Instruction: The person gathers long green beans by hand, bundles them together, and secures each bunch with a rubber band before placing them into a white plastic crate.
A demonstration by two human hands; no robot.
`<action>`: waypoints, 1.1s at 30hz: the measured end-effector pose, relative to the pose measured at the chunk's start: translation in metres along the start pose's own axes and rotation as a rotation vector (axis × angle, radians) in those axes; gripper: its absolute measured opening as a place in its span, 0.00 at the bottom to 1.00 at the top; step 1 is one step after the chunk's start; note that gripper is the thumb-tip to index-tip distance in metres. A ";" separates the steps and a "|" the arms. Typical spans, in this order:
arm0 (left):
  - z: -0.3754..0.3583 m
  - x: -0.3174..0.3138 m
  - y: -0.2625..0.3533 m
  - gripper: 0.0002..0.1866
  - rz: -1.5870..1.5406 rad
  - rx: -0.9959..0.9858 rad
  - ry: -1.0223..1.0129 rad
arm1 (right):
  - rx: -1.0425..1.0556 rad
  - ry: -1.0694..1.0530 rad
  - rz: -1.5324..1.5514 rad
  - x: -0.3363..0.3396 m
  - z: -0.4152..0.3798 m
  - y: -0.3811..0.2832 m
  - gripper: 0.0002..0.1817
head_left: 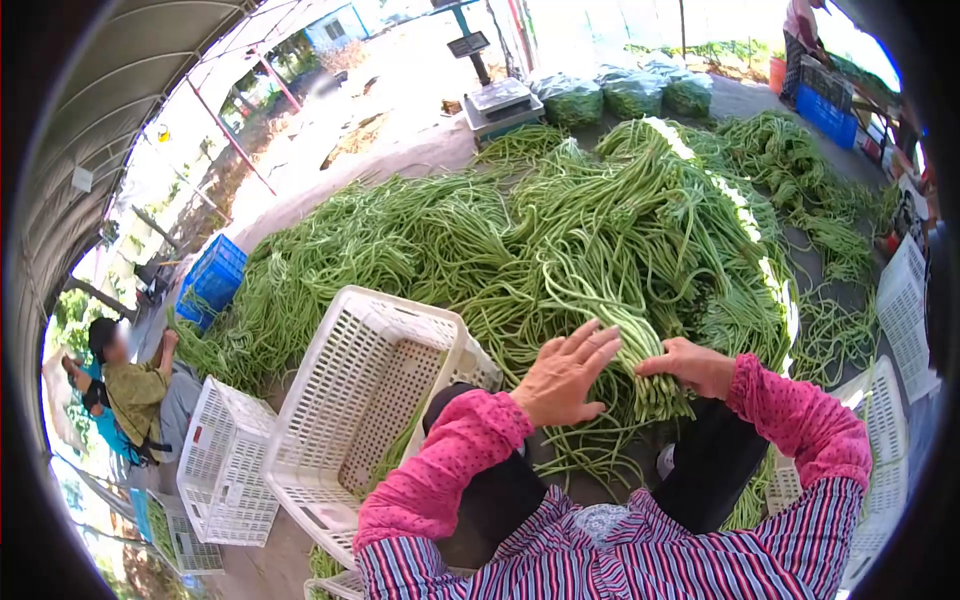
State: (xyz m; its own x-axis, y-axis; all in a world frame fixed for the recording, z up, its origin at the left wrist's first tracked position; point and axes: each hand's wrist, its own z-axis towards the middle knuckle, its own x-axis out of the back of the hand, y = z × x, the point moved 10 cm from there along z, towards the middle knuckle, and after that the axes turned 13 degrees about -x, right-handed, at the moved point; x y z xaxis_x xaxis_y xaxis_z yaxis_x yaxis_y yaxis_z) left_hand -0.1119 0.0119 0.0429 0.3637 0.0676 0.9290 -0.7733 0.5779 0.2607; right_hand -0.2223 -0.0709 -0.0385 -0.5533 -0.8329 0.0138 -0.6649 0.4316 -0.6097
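Observation:
My right hand [697, 367] is closed round one end of a bunch of long green beans [632, 335], and the cut ends stick out below the fist. The bunch runs up and to the left, onto the pile. Beside it, my left hand [570, 374] lies flat with fingers stretched out, its fingertips right at the edge of the bunch. A large heap of long beans [430, 235] spreads over the ground in front of me. Close to my left forearm stands a white plastic crate [345, 400], tilted in view, with a few beans along its inner side.
White crates [235, 470] stand at the left near a seated person [140, 390]. A blue crate [212, 280] touches the heap's left edge. Behind the heap are a scale [500, 100] and bagged beans [570, 100]. More white crates [880, 420] lie at the right.

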 end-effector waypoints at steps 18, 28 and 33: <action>0.050 -0.072 -0.096 0.26 -0.484 0.084 0.395 | 0.254 -0.165 0.006 0.043 0.028 -0.037 0.29; -0.011 0.002 -0.124 0.21 -0.368 0.483 0.733 | 0.444 0.186 0.102 0.123 0.040 -0.036 0.23; -0.043 0.025 -0.140 0.25 -0.349 0.503 0.653 | 0.459 0.205 0.122 0.125 0.037 -0.034 0.21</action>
State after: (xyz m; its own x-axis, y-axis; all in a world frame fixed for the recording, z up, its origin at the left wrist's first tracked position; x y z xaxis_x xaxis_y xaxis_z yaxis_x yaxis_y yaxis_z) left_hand 0.0273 -0.0325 0.0181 0.7249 0.4934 0.4807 -0.6439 0.2375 0.7273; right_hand -0.2502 -0.2030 -0.0457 -0.7308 -0.6809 0.0478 -0.3260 0.2867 -0.9008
